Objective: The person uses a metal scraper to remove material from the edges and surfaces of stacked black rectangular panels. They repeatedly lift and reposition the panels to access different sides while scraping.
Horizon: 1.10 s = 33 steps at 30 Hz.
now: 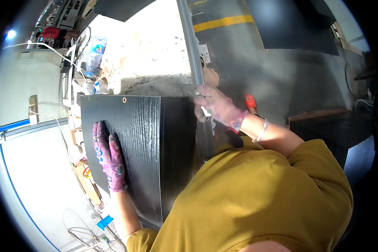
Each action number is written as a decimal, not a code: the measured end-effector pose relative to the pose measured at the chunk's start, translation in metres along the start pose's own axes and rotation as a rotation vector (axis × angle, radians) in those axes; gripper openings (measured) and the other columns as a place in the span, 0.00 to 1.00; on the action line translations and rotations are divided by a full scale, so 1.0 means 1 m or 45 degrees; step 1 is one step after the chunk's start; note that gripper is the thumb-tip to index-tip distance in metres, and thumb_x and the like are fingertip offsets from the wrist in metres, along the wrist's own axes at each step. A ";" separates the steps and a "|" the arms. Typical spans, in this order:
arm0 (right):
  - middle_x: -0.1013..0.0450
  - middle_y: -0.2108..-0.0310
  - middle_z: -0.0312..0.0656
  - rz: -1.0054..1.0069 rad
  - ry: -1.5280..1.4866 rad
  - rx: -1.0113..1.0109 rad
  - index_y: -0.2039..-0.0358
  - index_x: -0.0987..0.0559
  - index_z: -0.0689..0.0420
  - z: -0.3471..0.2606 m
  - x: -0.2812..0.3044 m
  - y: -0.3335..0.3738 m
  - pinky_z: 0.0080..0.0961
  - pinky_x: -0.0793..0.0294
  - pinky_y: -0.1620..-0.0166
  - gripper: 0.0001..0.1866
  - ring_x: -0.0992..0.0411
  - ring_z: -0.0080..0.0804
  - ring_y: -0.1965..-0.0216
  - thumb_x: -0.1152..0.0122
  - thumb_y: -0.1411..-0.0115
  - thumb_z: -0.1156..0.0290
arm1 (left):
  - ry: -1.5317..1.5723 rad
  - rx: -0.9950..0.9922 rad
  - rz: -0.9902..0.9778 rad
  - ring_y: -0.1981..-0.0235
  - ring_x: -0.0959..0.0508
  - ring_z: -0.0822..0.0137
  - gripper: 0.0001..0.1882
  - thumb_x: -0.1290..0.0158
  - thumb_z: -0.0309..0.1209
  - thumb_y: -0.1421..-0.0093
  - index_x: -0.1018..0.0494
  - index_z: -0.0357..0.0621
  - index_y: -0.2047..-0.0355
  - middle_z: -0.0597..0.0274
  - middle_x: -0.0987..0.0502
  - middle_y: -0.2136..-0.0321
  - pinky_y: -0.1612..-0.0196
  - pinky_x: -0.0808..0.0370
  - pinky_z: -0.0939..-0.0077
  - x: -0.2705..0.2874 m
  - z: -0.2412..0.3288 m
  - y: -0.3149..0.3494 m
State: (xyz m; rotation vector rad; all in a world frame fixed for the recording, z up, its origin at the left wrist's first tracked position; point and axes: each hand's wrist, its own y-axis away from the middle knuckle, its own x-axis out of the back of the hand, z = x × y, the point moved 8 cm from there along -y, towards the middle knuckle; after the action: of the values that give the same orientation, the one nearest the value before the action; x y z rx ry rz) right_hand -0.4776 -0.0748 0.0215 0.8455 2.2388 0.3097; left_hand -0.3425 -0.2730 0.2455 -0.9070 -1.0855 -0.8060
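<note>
A black wood-grain panel box [140,138] with a small brass-coloured fitting [124,100] in its upper face stands in front of me. My left hand [108,157], in a pink and purple flowered glove, lies flat on this face, its fingers stretched out. Past the box's right side, my right hand [214,105] wears a matching glove and is a little blurred. Its fingers curl beside the metal edge rail [193,54]. A small white bit [205,111] shows by these fingers; I cannot make out what it is.
Beyond the box lies a pale, speckled work surface [147,46] with a plastic bottle [95,56] at its left. Cables and small items crowd the left side. A large black panel [294,25] is at the upper right; a red shoe [250,102] shows on the floor.
</note>
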 end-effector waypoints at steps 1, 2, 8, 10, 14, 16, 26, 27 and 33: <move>0.32 0.79 0.38 0.099 -0.145 -0.065 0.47 0.36 0.62 0.012 0.012 -0.010 0.23 0.27 0.72 0.18 0.31 0.25 0.79 0.55 0.35 0.69 | 0.000 -0.011 -0.009 0.43 0.36 0.52 0.22 0.59 0.31 0.35 0.39 0.36 0.43 0.46 0.39 0.43 0.40 0.40 0.63 0.000 0.001 -0.001; 0.32 0.80 0.37 0.184 0.795 -0.197 0.47 0.36 0.61 -0.004 0.011 -0.004 0.22 0.27 0.72 0.18 0.32 0.25 0.79 0.56 0.35 0.67 | 0.055 0.010 -0.002 0.43 0.36 0.51 0.22 0.59 0.31 0.35 0.39 0.35 0.42 0.45 0.39 0.42 0.40 0.40 0.62 -0.001 -0.001 0.002; 0.34 0.76 0.38 -0.206 0.042 0.224 0.53 0.34 0.59 -0.043 -0.046 0.039 0.22 0.30 0.74 0.13 0.31 0.27 0.78 0.54 0.36 0.67 | 0.035 -0.042 -0.024 0.41 0.39 0.50 0.24 0.58 0.33 0.36 0.41 0.35 0.42 0.43 0.41 0.42 0.40 0.42 0.62 -0.001 -0.002 0.007; 0.34 0.73 0.40 -0.179 -0.132 0.320 0.58 0.35 0.57 -0.030 -0.019 0.010 0.24 0.30 0.75 0.09 0.31 0.29 0.78 0.54 0.36 0.67 | -0.007 -0.060 -0.001 0.41 0.39 0.49 0.24 0.58 0.33 0.36 0.41 0.35 0.41 0.43 0.41 0.42 0.39 0.43 0.61 0.003 0.001 0.001; 0.34 0.75 0.39 -0.228 -0.200 0.184 0.56 0.35 0.59 -0.047 -0.051 0.037 0.24 0.31 0.77 0.13 0.33 0.29 0.80 0.51 0.37 0.66 | -0.043 -0.095 0.026 0.41 0.39 0.48 0.24 0.57 0.32 0.37 0.40 0.36 0.42 0.43 0.40 0.43 0.40 0.42 0.61 0.004 0.003 0.000; 0.33 0.79 0.40 -0.247 0.206 0.336 0.51 0.36 0.60 -0.091 -0.072 0.061 0.21 0.31 0.77 0.17 0.33 0.27 0.80 0.51 0.37 0.66 | 0.038 -0.043 0.051 0.42 0.38 0.48 0.24 0.56 0.32 0.37 0.40 0.36 0.42 0.43 0.39 0.43 0.40 0.42 0.61 0.006 0.006 0.007; 0.33 0.79 0.36 -0.450 0.092 0.532 0.50 0.34 0.62 -0.122 -0.100 0.078 0.19 0.35 0.78 0.19 0.34 0.23 0.81 0.48 0.37 0.63 | -0.112 -0.117 0.057 0.42 0.38 0.48 0.24 0.55 0.36 0.37 0.40 0.37 0.42 0.44 0.39 0.43 0.40 0.41 0.60 0.010 0.004 0.013; 0.34 0.80 0.35 -0.146 0.184 0.386 0.52 0.33 0.62 -0.103 -0.065 0.048 0.18 0.35 0.78 0.17 0.35 0.22 0.81 0.50 0.36 0.66 | -0.113 -0.137 0.096 0.42 0.38 0.48 0.24 0.55 0.36 0.37 0.39 0.37 0.42 0.45 0.39 0.43 0.40 0.41 0.60 0.013 0.008 0.007; 0.35 0.79 0.31 -0.267 0.345 0.464 0.54 0.32 0.57 -0.129 -0.104 0.085 0.17 0.34 0.77 0.12 0.35 0.18 0.81 0.53 0.35 0.67 | -0.100 -0.115 0.135 0.43 0.37 0.48 0.24 0.55 0.35 0.37 0.39 0.38 0.43 0.44 0.38 0.43 0.41 0.41 0.60 0.009 0.008 0.004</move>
State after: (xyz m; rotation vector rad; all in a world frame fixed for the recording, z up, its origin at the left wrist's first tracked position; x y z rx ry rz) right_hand -0.4714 -0.0745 0.2077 0.7767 2.6620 -0.0937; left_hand -0.3398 -0.2651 0.2546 -1.0709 -1.0663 -0.7410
